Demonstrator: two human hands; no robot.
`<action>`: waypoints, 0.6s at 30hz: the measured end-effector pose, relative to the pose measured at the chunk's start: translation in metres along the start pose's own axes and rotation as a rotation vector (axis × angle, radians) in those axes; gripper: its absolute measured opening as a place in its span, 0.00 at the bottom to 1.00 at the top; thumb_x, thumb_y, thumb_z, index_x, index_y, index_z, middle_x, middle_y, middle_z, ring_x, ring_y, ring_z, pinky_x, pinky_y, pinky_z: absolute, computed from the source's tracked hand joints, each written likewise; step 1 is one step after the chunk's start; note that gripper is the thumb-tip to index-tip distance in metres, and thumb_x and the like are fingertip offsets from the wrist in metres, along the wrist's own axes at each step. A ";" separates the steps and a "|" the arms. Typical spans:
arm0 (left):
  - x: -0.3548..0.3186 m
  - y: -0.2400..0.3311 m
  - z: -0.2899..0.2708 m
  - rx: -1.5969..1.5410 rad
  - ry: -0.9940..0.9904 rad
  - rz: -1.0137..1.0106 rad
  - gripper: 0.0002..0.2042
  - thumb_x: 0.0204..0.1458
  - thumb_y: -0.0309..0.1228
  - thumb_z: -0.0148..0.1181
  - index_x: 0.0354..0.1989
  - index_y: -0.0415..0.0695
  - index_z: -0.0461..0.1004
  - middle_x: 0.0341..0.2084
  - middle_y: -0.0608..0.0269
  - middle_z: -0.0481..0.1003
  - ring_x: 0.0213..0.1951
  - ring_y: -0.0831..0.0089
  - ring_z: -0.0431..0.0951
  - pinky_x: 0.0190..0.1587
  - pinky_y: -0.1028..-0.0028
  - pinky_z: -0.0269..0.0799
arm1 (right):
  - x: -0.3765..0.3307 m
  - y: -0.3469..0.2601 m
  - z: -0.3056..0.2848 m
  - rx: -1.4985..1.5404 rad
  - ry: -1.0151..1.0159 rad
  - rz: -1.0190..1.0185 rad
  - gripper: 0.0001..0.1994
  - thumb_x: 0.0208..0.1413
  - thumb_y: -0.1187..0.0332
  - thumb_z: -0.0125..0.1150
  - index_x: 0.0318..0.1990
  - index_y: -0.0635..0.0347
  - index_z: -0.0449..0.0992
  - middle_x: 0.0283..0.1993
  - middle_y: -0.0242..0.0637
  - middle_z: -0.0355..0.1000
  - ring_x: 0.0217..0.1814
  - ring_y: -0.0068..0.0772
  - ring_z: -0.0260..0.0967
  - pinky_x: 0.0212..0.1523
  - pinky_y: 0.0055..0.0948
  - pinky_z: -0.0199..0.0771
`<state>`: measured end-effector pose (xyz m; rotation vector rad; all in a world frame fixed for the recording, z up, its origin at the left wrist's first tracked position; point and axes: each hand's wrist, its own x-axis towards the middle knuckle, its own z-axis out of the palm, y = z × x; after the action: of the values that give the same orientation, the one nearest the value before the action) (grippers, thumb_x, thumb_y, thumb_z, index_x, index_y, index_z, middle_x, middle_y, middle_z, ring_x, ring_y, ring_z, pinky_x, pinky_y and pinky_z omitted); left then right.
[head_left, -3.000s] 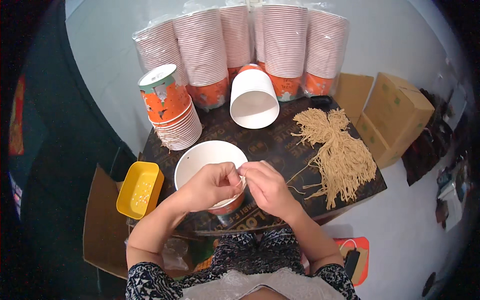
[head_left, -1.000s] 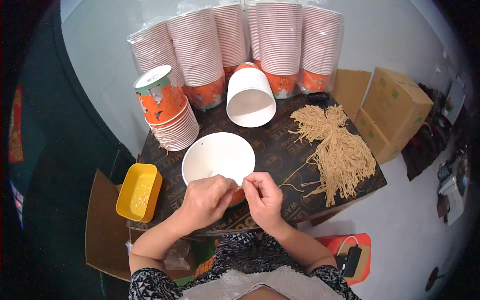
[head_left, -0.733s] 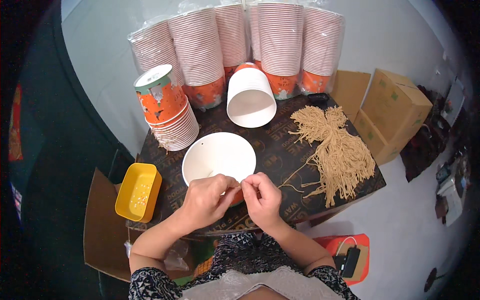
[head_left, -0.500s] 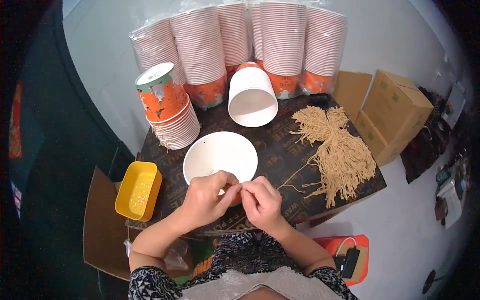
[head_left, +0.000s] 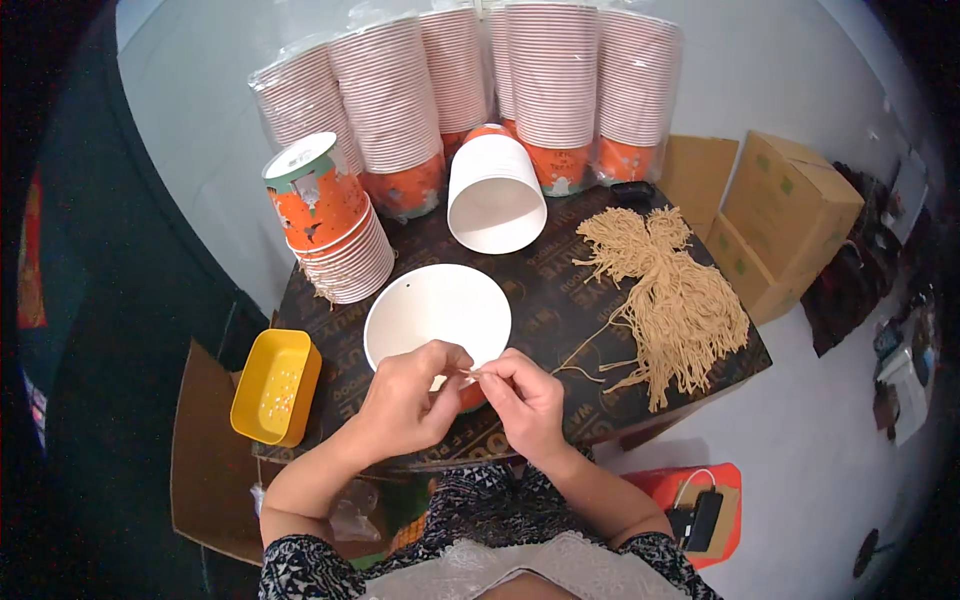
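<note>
Both my hands meet at the near rim of a white-lined paper bucket (head_left: 437,305), whose orange outside shows a little below my fingers. A short tan cord (head_left: 470,373) spans the gap between my fingertips. My left hand (head_left: 412,398) pinches one side of it, with its knuckles over the bucket's rim. On the other side, my right hand (head_left: 525,400) grips the cord between thumb and forefinger. How the cord meets the bucket wall is hidden by my fingers. To the right lies a thick bundle of tan cords (head_left: 688,315), with a few loose strands trailing toward my right hand.
A yellow tub (head_left: 307,392) holding small white pieces stands at the left table edge. Behind it are stacked orange buckets (head_left: 318,212). Another bucket (head_left: 497,200) lies on its side, before tall plastic-wrapped bucket stacks (head_left: 553,75). Cardboard boxes (head_left: 800,200) stand beyond the table's right side.
My fingertips have moved slightly apart, and the cord between them now shows. The whole view has shifted a little; the bucket stays in place.
</note>
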<state>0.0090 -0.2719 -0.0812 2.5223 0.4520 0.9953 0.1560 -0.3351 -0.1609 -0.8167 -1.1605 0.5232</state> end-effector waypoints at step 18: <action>0.002 -0.004 0.005 0.051 -0.009 0.092 0.10 0.46 0.19 0.65 0.33 0.37 0.69 0.31 0.52 0.76 0.32 0.54 0.79 0.33 0.64 0.75 | 0.000 0.000 -0.004 0.025 -0.030 0.028 0.02 0.61 0.76 0.58 0.38 0.66 0.75 0.32 0.30 0.72 0.33 0.16 0.69 0.33 0.21 0.70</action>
<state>0.0128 -0.2691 -0.0851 2.6128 0.3659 1.0171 0.1602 -0.3361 -0.1614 -0.8070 -1.1695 0.5731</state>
